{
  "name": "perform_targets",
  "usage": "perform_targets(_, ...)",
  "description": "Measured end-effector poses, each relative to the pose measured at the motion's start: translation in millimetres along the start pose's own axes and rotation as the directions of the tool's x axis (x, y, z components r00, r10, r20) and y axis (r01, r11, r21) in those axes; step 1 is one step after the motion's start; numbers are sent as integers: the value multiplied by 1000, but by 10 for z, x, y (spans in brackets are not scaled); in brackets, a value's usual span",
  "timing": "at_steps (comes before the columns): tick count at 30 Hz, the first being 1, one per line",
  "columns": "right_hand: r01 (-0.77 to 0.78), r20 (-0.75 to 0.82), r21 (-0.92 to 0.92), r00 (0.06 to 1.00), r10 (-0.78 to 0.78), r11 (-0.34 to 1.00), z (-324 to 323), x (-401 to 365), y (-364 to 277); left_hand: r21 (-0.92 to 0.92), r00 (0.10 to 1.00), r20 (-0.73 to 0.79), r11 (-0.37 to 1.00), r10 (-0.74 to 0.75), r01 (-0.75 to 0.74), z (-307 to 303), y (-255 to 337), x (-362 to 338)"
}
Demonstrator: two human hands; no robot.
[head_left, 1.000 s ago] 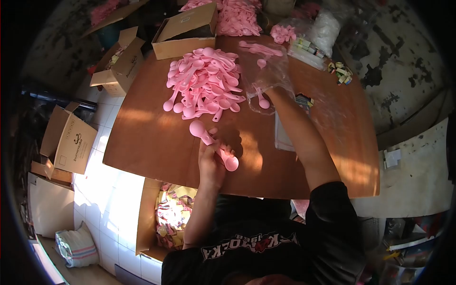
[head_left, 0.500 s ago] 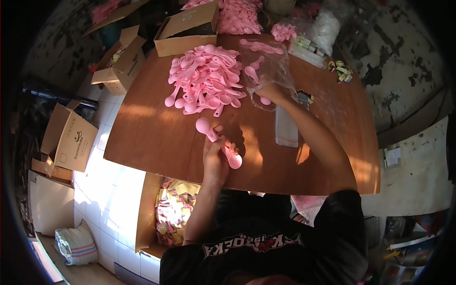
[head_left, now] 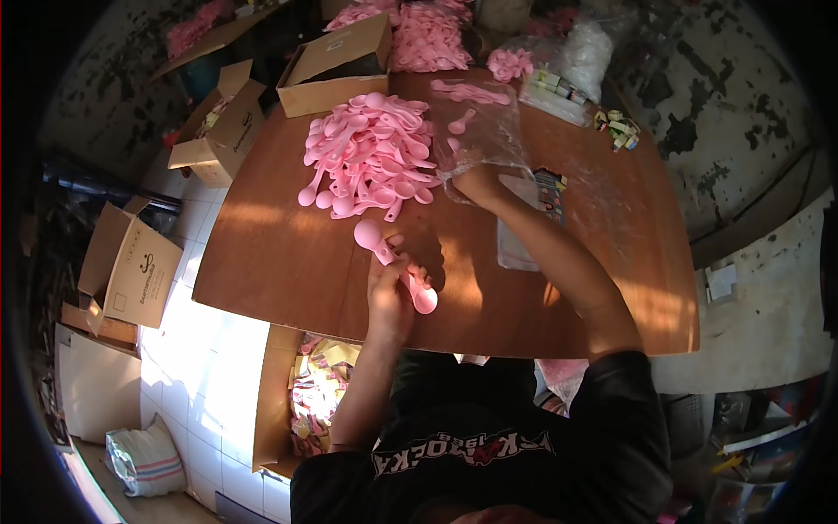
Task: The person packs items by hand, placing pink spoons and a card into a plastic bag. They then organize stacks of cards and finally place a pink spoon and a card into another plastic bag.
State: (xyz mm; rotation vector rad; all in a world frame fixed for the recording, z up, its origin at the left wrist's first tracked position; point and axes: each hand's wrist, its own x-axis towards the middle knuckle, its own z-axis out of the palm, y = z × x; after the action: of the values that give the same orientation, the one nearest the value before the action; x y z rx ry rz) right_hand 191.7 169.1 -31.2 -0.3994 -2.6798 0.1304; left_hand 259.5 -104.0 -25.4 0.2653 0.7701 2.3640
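In my left hand, closed fingers grip pink measuring spoons, with one round bowl up and another bowl low by my fingertips. My right hand reaches into the mouth of a clear plastic bag; its fingers are hidden, and I cannot tell whether they hold anything. A pink spoon and several more pink spoons lie farther up in that bag. A big heap of pink spoons rests on the wooden table, left of the bag. A flat clear packet lies under my right forearm.
At the table's back left stands an open cardboard box, with bagged pink spoons behind it. Small printed boxes sit at the right back. Below the front edge, a carton holds yellow and pink packets. More cartons stand leftward.
My right hand has moved left at the bag's mouth, and the spoon near its fingers no longer shows there. The left hand keeps its grip; the whole view has shifted slightly.
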Motion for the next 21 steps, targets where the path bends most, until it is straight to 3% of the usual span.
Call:
perform_targets(11, 98, -188, 20, 978, -93, 995, -173, -175, -111, 80, 994, 90, 995, 56, -64, -78, 316, 145)
perform_targets(14, 151, -209, 56, 968, -136, 987, -360, -310, -263, 282, 998, 50, 958, 49, -61, -141, 528, 273)
perform_targets(15, 65, 56, 95, 996, -71, 993, -529, -365, -310, 281, 998, 34, 957, 56, -63, -175, 611, 308)
perform_targets(16, -24, 320, 107, 947, -12, 994, -686, -428, -338, 425, 998, 38, 903, 42, -54, -213, 696, 341)
perform_targets(18, -79, 389, 281, 921, -38, 957, -926, -621, -311, 628, 1000, 18, 778, 16, -23, -263, 844, 334)
perform_targets(19, -74, 399, 285, 916, -48, 956, -1077, -685, -294, 626, 1000, 3, 779, 19, -17, -297, 889, 336)
perform_targets(20, -237, 518, 560, 848, -111, 794, -1236, -740, -277, 642, 1000, 22, 767, 16, -26, -330, 928, 351)
perform_targets(21, -417, 596, 733, 775, -211, 538, -1329, -753, -276, 656, 999, 44, 754, 11, -37, -349, 958, 369)
